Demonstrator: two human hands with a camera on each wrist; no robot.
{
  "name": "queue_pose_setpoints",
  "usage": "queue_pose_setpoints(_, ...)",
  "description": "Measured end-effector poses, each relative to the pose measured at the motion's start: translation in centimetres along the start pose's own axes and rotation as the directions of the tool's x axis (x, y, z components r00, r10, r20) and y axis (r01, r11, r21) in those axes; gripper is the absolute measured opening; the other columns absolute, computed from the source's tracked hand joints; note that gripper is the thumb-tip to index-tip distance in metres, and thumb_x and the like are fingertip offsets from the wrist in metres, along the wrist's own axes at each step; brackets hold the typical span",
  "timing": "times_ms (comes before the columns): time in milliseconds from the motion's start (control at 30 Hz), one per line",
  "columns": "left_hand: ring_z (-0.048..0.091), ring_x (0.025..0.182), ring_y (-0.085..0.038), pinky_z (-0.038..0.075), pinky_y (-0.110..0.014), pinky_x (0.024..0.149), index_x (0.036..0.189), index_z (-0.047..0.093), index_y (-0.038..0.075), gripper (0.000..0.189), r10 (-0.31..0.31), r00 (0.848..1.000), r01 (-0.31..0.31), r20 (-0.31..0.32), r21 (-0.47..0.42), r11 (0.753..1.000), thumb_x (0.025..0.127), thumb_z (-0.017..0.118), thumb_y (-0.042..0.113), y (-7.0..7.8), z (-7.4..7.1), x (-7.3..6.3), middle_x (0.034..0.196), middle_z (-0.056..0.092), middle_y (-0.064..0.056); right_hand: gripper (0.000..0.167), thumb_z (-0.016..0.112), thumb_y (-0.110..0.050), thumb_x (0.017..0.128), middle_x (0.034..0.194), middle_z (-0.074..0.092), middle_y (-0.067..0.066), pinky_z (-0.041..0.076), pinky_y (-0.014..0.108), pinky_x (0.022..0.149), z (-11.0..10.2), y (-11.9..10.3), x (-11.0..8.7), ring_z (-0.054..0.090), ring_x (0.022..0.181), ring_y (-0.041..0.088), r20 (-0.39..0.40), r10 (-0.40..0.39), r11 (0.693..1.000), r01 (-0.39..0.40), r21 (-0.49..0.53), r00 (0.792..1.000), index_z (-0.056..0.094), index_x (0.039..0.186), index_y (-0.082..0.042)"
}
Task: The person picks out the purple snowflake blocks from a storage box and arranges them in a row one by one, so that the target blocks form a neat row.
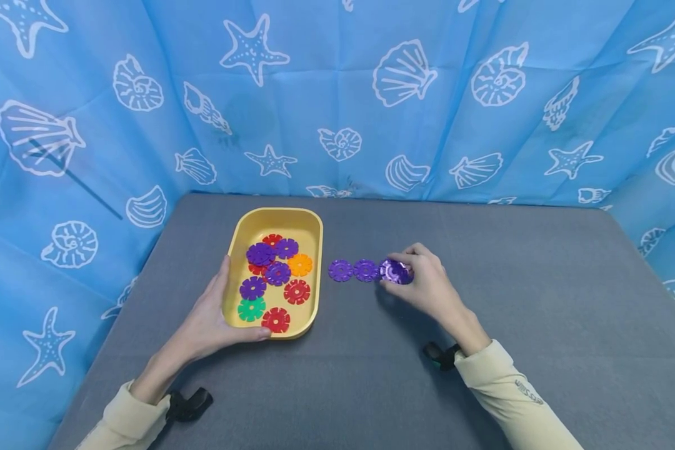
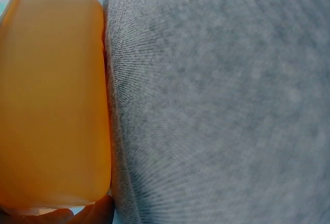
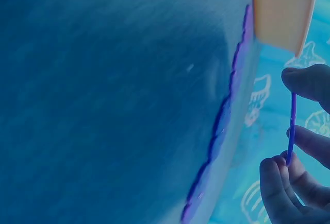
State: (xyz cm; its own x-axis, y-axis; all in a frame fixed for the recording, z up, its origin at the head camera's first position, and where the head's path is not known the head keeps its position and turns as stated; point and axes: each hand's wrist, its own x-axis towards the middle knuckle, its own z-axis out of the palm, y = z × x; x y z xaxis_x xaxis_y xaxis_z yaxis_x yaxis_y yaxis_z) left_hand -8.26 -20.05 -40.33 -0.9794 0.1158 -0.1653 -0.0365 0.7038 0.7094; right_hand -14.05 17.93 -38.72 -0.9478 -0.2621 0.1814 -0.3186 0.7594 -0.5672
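A purple notched disc (image 1: 395,272), shaped like a flower, is pinched between the thumb and fingers of my right hand (image 1: 433,290). In the right wrist view this disc (image 3: 292,126) is seen edge-on, held above the table. A row of purple discs (image 1: 340,270) lies on the cloth to its left; its right end is partly hidden by the held disc. My left hand (image 1: 202,328) grips the yellow tray (image 1: 281,219), thumb at the near edge and fingers along the left side. Inside the tray are purple, red, orange and green discs, some overlapping.
Grey cloth (image 1: 360,387) covers the table. A blue curtain (image 1: 326,94) with white shells and starfish hangs behind it and at the sides. Each wrist wears a black device (image 1: 190,405) near the sleeve cuff.
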Motion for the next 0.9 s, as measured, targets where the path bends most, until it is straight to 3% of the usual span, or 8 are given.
queue_pose_setpoints(400, 0.023, 0.153, -0.048, 0.036, -0.072, 0.113, 0.163, -0.016, 0.025, 0.145, -0.01, 1.0, 0.01, 0.002, 0.007, 1.0, 0.068, 0.088, 0.058, -0.1, 0.0, 0.0, 0.17, 0.012, -0.021, 0.046, 0.086, -0.018, 0.08, 0.106, 0.066, 0.023, 0.046, 0.034, 0.071, -2.3, 2.9, -1.1, 0.059, 0.087, 0.03, -0.033, 0.032, 0.996, -0.034, -0.085, 0.999, 0.073, 0.117, 0.006)
queue_pose_setpoints(667, 0.022, 0.153, -0.048, 0.037, -0.072, 0.112, 0.163, -0.016, 0.026, 0.145, -0.019, 1.0, 0.019, 0.004, 0.013, 1.0, 0.068, 0.088, 0.059, -0.1, 0.0, -0.1, 0.17, 0.012, -0.021, 0.048, 0.085, -0.019, 0.082, 0.107, 0.066, 0.026, 0.048, 0.042, 0.072, -3.7, 5.1, -1.4, 0.061, 0.092, 0.036, -0.04, 0.082, 0.99, -0.086, -0.116, 0.996, 0.072, 0.119, 0.008)
queue_pose_setpoints(900, 0.023, 0.153, -0.049, 0.037, -0.072, 0.112, 0.163, -0.016, 0.026, 0.145, -0.023, 1.0, 0.023, 0.004, 0.021, 1.0, 0.068, 0.087, 0.06, -0.1, 0.0, -0.1, 0.17, 0.013, -0.021, 0.05, 0.086, -0.019, 0.08, 0.103, 0.066, 0.027, 0.045, 0.041, 0.072, -4.3, 7.0, -1.5, 0.061, 0.091, 0.037, -0.037, 0.104, 0.985, -0.108, -0.131, 0.994, 0.071, 0.119, 0.009)
